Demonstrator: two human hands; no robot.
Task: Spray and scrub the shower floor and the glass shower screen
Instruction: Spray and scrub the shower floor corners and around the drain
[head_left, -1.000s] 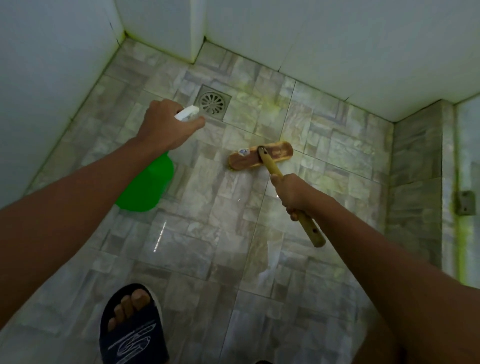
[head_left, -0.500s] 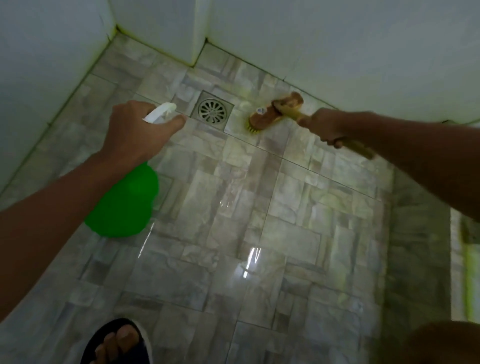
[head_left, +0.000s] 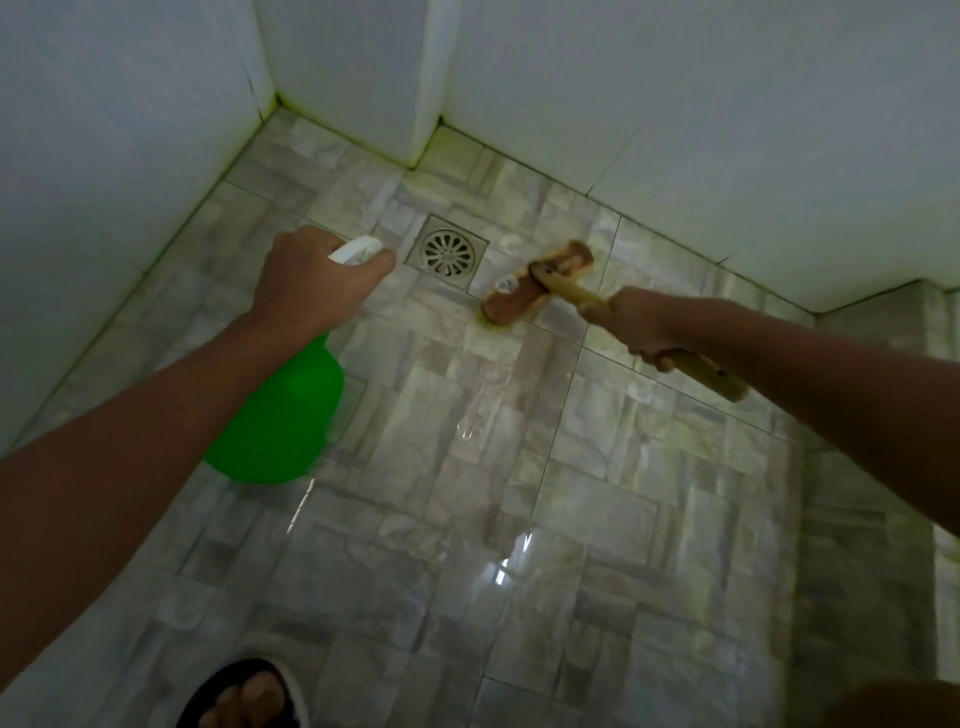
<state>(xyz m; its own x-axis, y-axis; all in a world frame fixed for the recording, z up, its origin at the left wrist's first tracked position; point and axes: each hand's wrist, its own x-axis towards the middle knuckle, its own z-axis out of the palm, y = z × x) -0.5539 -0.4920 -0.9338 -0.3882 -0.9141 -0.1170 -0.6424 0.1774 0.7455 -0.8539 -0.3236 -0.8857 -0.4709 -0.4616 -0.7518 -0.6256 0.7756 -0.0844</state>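
Wooden brush (head_left: 537, 285) beside drain (head_left: 448, 251) (near wall edge), right hand (head_left: 636, 325) clenching handle; left hand (head_left: 311, 283) clutching spray bottle (head_left: 280, 415).

Both bare forearms reach forward and down. The left hand (head_left: 311, 283), toward ten o'clock, has its fingers (head_left: 376, 260) curled around a spray bottle (head_left: 275, 415) at the trigger head, knuckles up. The right hand (head_left: 636, 322), toward two o'clock, is wrapped around a brush handle (head_left: 701, 371). A sandalled foot (head_left: 249, 696) shows at six o'clock.

Plain white walls (head_left: 675, 104), glossy grey stone-pattern floor tiles (head_left: 519, 519), square metal drain (head_left: 448, 253).
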